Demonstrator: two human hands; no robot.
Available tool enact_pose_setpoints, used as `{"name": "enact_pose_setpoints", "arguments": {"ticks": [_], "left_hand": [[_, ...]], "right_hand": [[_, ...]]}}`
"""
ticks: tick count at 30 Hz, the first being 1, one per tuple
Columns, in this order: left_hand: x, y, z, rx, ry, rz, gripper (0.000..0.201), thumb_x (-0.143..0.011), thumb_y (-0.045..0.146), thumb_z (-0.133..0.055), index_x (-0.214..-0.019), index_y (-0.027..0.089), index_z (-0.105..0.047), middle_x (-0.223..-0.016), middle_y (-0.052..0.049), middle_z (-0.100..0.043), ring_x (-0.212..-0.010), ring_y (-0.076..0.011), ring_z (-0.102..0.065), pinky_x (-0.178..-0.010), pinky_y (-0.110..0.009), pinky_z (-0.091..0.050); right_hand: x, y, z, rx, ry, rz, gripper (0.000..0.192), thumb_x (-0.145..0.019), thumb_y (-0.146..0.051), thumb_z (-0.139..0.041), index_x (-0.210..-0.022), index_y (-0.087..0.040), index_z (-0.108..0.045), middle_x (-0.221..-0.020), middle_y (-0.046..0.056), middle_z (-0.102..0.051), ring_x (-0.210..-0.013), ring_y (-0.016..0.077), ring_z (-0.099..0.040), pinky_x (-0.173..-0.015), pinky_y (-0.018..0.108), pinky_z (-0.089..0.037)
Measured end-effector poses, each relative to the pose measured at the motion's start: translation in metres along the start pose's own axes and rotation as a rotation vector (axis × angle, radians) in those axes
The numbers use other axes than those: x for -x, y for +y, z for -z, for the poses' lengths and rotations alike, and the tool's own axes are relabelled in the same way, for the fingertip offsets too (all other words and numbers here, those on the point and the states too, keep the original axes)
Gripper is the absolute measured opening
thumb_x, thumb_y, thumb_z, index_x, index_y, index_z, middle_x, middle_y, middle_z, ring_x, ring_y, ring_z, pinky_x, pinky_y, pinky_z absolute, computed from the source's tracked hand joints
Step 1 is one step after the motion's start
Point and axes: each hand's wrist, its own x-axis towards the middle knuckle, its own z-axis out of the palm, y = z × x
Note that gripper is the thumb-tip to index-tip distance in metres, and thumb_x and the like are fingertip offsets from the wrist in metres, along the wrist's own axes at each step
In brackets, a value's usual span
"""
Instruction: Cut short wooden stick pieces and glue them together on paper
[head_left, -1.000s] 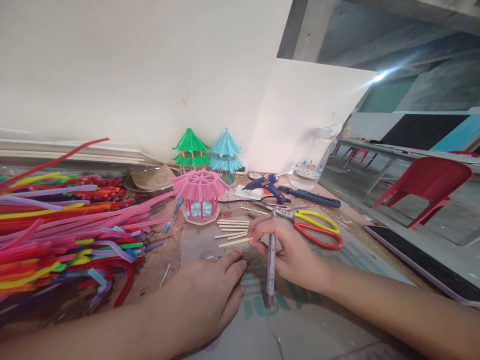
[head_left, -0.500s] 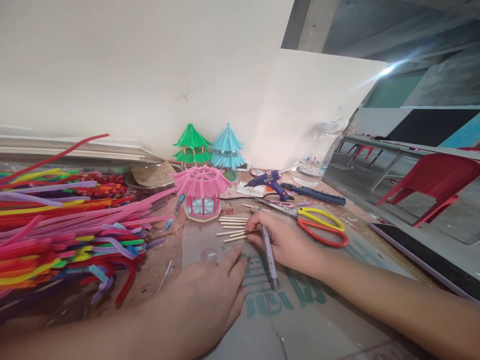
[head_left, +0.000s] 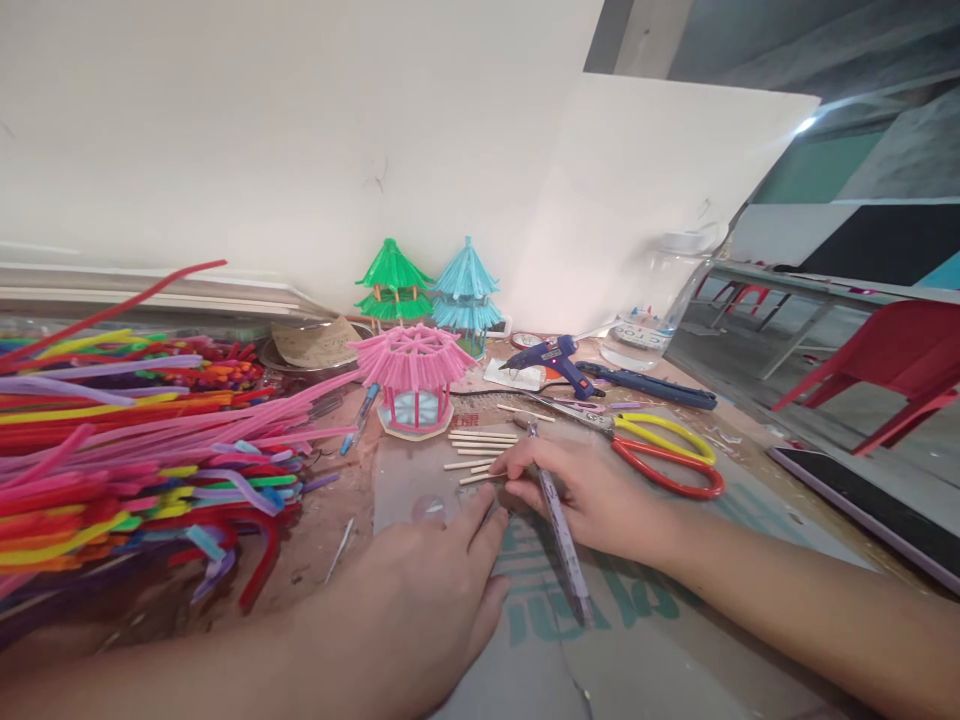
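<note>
A heap of coloured pipe cleaners (head_left: 135,450) fills the worktop's (head_left: 675,640) left side. At its 3 o'clock stands a pink pavilion model (head_left: 412,385), with green (head_left: 394,285) and blue (head_left: 466,295) ones at its 12 o'clock. The left hand (head_left: 427,590) lies flat, fingers spread, on the cardboard sheet (head_left: 540,650). The right hand (head_left: 585,490) grips a pen (head_left: 561,525), its fingertips touching short wooden sticks (head_left: 480,445). Scissors (head_left: 660,455) lie at its 2 o'clock, a glue gun (head_left: 551,358) at 12.

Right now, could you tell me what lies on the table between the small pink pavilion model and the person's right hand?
In the head view, a loose row of short pale wooden sticks lies between the pink pavilion model and the right hand, which holds a pen.
</note>
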Motion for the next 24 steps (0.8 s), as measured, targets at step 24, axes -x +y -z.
{"name": "enact_pose_setpoints", "arguments": {"ticks": [24], "left_hand": [[0.0039,-0.0007,-0.0029,0.047,0.016,0.017,0.035,-0.095,0.032,-0.047,-0.125,0.022,-0.062,-0.133,-0.011,-0.061,-0.092,-0.0242,-0.069,-0.06,-0.031,-0.056]], "right_hand": [[-0.0008,-0.002,0.001,-0.006,-0.008,0.002,0.006,-0.092,-0.02,-0.053,-0.087,-0.021,-0.055,-0.081,0.002,-0.067,-0.072,0.0147,-0.06,-0.065,0.025,-0.047]]}}
